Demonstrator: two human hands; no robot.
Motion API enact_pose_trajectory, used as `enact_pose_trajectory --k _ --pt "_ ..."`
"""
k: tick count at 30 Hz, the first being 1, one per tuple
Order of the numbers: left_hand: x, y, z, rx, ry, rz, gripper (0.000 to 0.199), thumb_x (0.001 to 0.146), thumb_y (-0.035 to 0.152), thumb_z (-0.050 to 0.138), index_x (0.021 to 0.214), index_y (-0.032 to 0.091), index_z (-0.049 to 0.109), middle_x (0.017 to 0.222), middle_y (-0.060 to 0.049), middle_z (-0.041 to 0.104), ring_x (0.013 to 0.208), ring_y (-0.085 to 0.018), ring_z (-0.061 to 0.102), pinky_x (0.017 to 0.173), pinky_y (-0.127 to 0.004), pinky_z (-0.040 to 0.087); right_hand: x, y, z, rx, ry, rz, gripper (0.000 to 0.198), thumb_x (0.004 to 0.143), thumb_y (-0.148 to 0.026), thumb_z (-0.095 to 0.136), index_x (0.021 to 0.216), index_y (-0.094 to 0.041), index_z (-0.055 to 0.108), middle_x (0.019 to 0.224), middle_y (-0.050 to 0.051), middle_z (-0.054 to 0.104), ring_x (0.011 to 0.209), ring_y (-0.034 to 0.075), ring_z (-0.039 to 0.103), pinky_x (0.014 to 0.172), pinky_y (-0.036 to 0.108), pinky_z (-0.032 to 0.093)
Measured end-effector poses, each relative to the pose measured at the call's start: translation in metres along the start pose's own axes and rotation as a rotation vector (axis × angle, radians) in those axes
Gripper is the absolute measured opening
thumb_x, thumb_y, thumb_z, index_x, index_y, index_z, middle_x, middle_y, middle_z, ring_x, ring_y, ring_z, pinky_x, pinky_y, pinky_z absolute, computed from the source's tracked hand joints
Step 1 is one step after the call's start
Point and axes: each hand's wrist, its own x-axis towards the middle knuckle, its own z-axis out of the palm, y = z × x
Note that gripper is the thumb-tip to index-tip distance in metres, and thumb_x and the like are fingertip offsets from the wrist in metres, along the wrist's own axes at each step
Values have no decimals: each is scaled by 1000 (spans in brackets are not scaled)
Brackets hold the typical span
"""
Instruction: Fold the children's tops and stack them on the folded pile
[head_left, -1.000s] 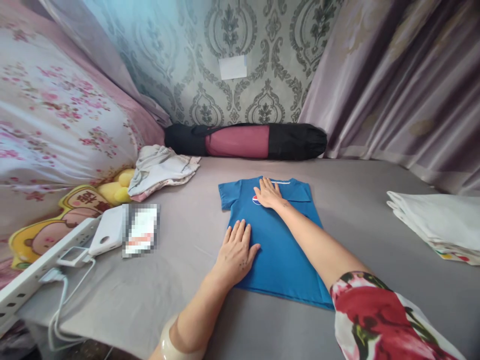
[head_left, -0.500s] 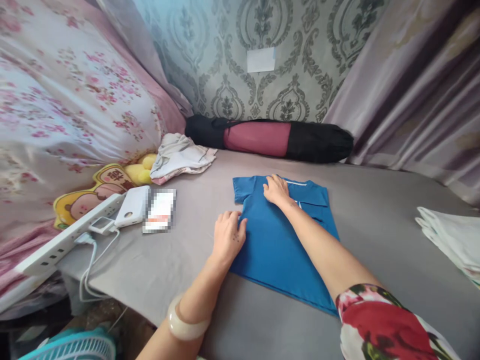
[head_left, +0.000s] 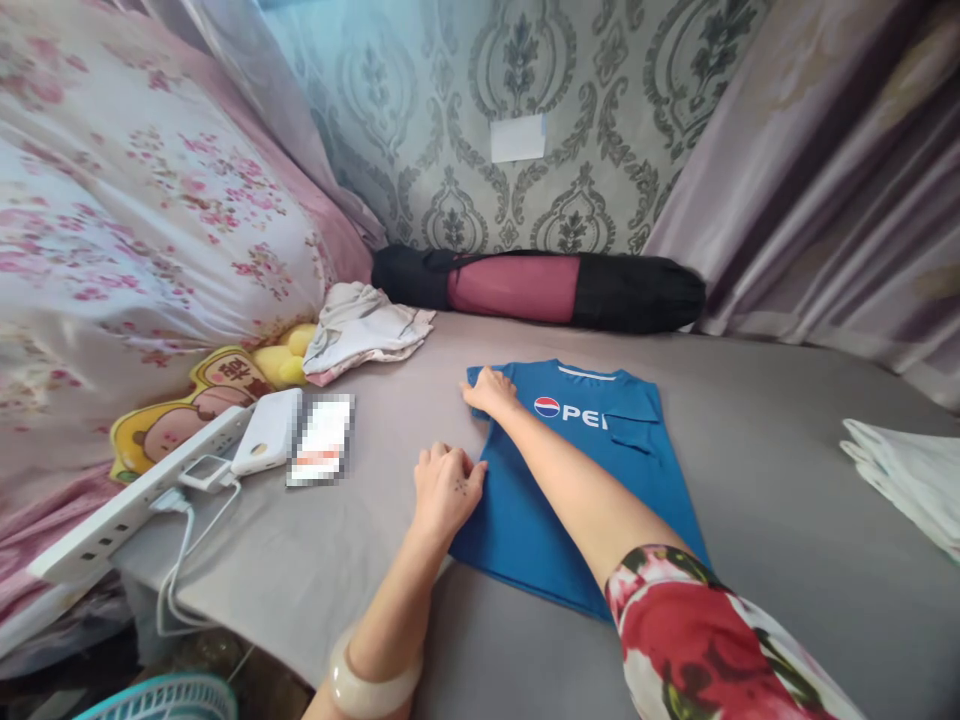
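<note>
A blue T-shirt with a round logo and white letters lies flat on the grey sheet. Its right-hand sleeve is folded in across the chest and covers part of the lettering. My left hand, with a pale bangle on the wrist, has its fingers curled at the shirt's left side edge, thumb on the fabric. Reaching across the shirt, my right hand has closed its fingers on the left-hand sleeve near the shoulder. Its forearm hides part of the shirt's middle.
A black and maroon roll bag lies along the wall. At left are a pile of pale clothes, a yellow cushion, a power strip, a white power bank and a blurred phone. Folded white cloth lies at right.
My right hand has moved left from near the collar to the left-hand sleeve, uncovering the logo and letters. My left hand stays at the shirt's side edge. The view has shifted slightly.
</note>
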Motion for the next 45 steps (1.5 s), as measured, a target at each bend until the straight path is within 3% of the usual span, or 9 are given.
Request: enact_pose_trajectory --k 3,7,12,15,19,25,31,41,45 --pt "0 0 -1 13 -23 12 28 86 42 57 74 20 67 96 -11 63 98 -29 55 84 -39 42 -3 -6 5 48 35 56 52 88 -23 60 134 -3 48 132 27 56 122 32 57 99 40 46" --pt "-1 0 -2 6 -47 22 25 85 40 58 74 20 67 98 -10 64 99 -29 56 84 -39 43 -5 -2 3 152 56 49 43 82 -3 55 125 -4 57 127 26 60 121 33 57 99 41 46" --pt "0 1 -7 -16 -91 13 17 80 35 62 75 21 69 99 -9 65 100 -29 57 85 -37 43 -1 24 -11 404 72 56 21 88 -13 51 100 -8 68 91 15 73 83 26 72 75 31 56" --pt "0 3 -12 -72 -123 23 14 78 31 64 71 20 67 90 -8 66 92 -25 60 79 -33 43 1 46 -25 580 95 108 19 92 -19 48 95 -13 65 68 3 68 56 14 65 55 21 53" --pt "-2 7 -18 -322 -174 40 14 80 29 59 71 19 61 65 -1 62 66 -16 58 61 -26 39 -5 72 -43 752 145 165 12 93 -20 48 96 -18 59 56 -6 57 46 7 54 46 15 46" --pt "-7 10 -16 -556 -153 107 18 77 36 62 73 19 58 57 4 56 55 -11 50 53 -22 34 -21 100 -60 980 171 216 8 93 -18 51 97 -20 57 59 -8 56 45 5 52 43 13 41" --pt "-8 12 -6 -750 -252 184 27 76 44 65 79 18 58 57 5 54 51 -8 44 50 -21 31 -29 124 -58 1103 157 249 6 92 -17 53 88 -20 55 58 -7 57 44 6 53 42 14 43" --pt "-15 22 -9 -802 -413 214 39 75 54 67 82 16 62 59 3 56 52 -8 47 50 -20 32 -42 147 -55 1088 56 284 11 93 -11 51 98 -18 59 60 -4 63 45 9 58 44 18 50" --pt "-13 20 -8 -781 -335 132 46 80 60 59 76 15 63 57 1 58 50 -9 47 48 -21 32 -48 149 -55 1054 47 323 16 92 -9 52 106 -16 58 59 -4 64 44 9 59 45 20 52"
